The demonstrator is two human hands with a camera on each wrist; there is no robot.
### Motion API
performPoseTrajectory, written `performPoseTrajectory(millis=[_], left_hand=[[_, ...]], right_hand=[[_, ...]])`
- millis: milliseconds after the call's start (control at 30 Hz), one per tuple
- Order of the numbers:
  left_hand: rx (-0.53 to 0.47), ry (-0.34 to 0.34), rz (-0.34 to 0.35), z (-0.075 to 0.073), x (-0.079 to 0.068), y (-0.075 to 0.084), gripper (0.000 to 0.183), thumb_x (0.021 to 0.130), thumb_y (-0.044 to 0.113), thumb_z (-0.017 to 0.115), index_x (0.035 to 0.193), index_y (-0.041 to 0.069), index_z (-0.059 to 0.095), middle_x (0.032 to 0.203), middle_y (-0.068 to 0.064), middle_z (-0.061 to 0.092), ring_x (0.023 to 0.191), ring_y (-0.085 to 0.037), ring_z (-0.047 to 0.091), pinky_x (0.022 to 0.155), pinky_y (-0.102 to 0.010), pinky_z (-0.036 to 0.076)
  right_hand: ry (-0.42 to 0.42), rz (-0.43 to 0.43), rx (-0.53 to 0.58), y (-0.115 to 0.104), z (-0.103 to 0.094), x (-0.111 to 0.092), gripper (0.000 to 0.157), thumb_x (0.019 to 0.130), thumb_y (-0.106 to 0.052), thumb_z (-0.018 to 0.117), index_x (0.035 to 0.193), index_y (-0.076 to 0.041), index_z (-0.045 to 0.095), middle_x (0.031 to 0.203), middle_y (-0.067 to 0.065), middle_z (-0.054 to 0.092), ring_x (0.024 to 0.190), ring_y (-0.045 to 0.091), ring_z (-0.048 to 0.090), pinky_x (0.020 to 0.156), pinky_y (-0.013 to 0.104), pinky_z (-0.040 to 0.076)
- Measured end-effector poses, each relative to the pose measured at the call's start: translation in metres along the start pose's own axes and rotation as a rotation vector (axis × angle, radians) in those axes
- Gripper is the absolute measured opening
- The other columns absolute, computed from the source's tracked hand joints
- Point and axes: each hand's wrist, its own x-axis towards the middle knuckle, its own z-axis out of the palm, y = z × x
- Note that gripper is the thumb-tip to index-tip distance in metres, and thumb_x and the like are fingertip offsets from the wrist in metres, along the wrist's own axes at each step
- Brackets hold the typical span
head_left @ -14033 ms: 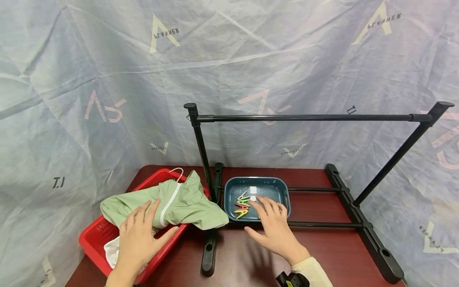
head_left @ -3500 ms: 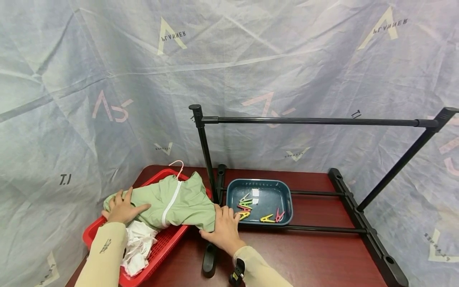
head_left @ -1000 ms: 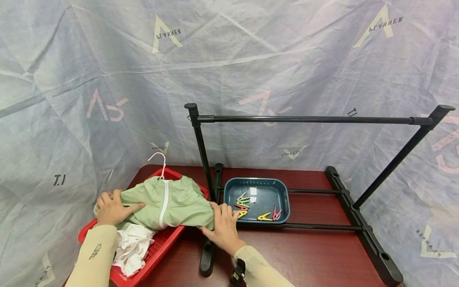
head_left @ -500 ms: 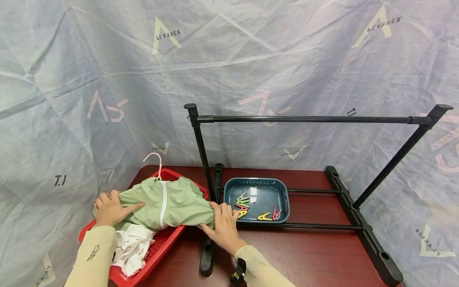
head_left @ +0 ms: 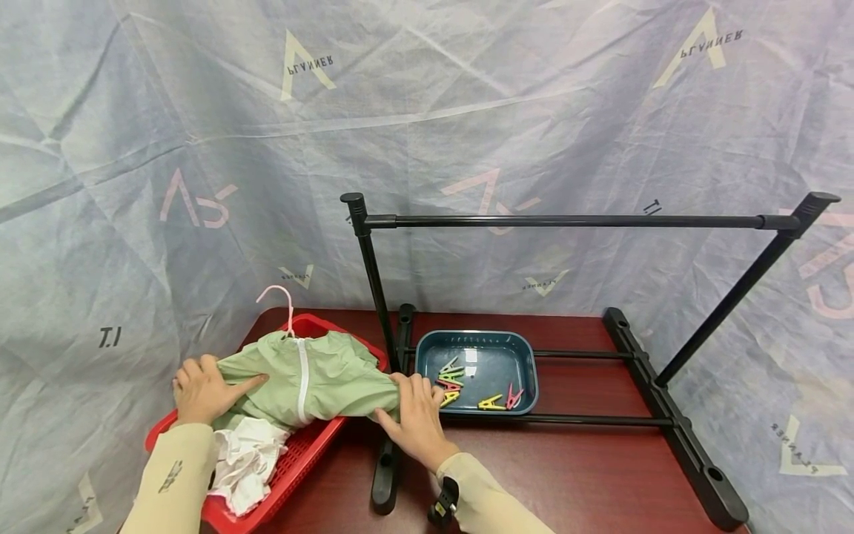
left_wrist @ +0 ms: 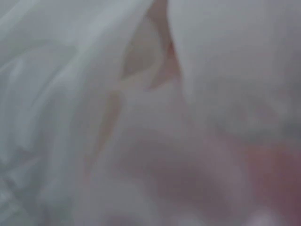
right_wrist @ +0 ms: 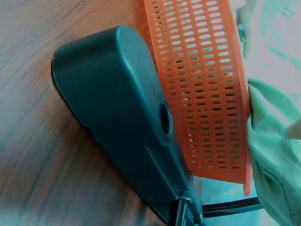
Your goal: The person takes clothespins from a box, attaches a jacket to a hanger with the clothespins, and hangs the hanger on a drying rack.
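A light green jacket (head_left: 333, 378) with a white zipper is spread over a red basket (head_left: 300, 467). The pink hook of a hanger (head_left: 290, 308) sticks up from its collar. My left hand (head_left: 203, 389) grips the jacket's left end, thumb lying across the cloth. At the opposite end, my right hand (head_left: 416, 419) holds the edge between thumb and fingers, close beside the dark tray. In the right wrist view the green jacket (right_wrist: 273, 155) hangs over the basket's rim (right_wrist: 245, 108). Blurred pale cloth (left_wrist: 141, 117) fills the left wrist view.
Crumpled white cloth (head_left: 247, 460) lies in the basket's near part. A black rack stands on the red-brown table (head_left: 534, 482), with a top bar (head_left: 567, 221) and floor feet (head_left: 385, 475). Inside its base sits a dark blue tray (head_left: 497, 356) with several coloured clothespins (head_left: 492, 403).
Both hands, earlier open above the basket and tray, came to hold the jacket's two ends. The jacket has shifted left, and its hanger hook rose and moved left. Over the last second movement is slight.
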Motion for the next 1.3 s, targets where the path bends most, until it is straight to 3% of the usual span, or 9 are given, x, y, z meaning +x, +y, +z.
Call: performPoseTrajectory(millis=[300,567,900,1300], left_hand=[[-0.005,0.101,0.045,-0.001,0.000,0.005,0.085,0.056,0.060,0.085,0.079,0.000,0.030,0.081,-0.025,0.032,0.074,-0.047,0.034,0.066,-0.055,0.026],[-0.032,0.172,0.079,-0.003,-0.002,0.012,0.081,0.053,0.055,0.086,0.074,0.006,0.025,0.077,-0.024,0.032,0.071,-0.048,0.035,0.065,-0.055,0.028],[-0.026,0.153,0.071,-0.002,-0.001,0.008,0.085,0.054,0.061,0.083,0.078,-0.002,0.032,0.080,-0.026,0.033,0.073,-0.047,0.036,0.064,-0.053,0.028],[-0.013,0.127,0.064,-0.003,0.000,0.011,0.086,0.056,0.063,0.084,0.077,0.000,0.029,0.079,-0.024,0.032,0.072,-0.046,0.035,0.063,-0.052,0.028]], right_hand=[[0.032,-0.002,0.038,-0.003,-0.004,0.005,0.050,0.080,-0.031,0.078,0.119,-0.009,0.056,0.095,0.005,0.051,0.082,0.022,0.042,0.073,0.040,0.022],[0.008,0.031,0.089,-0.003,-0.009,0.007,0.037,0.089,-0.027,0.070,0.119,-0.010,0.058,0.095,0.004,0.052,0.083,0.021,0.043,0.075,0.041,0.022],[0.027,0.029,0.122,-0.003,-0.013,0.011,0.032,0.089,-0.023,0.069,0.116,-0.008,0.060,0.095,0.006,0.055,0.083,0.021,0.045,0.076,0.044,0.023],[0.026,0.078,0.097,-0.001,-0.016,0.016,0.026,0.092,-0.029,0.067,0.112,-0.013,0.063,0.092,0.002,0.057,0.081,0.020,0.051,0.076,0.044,0.025]])
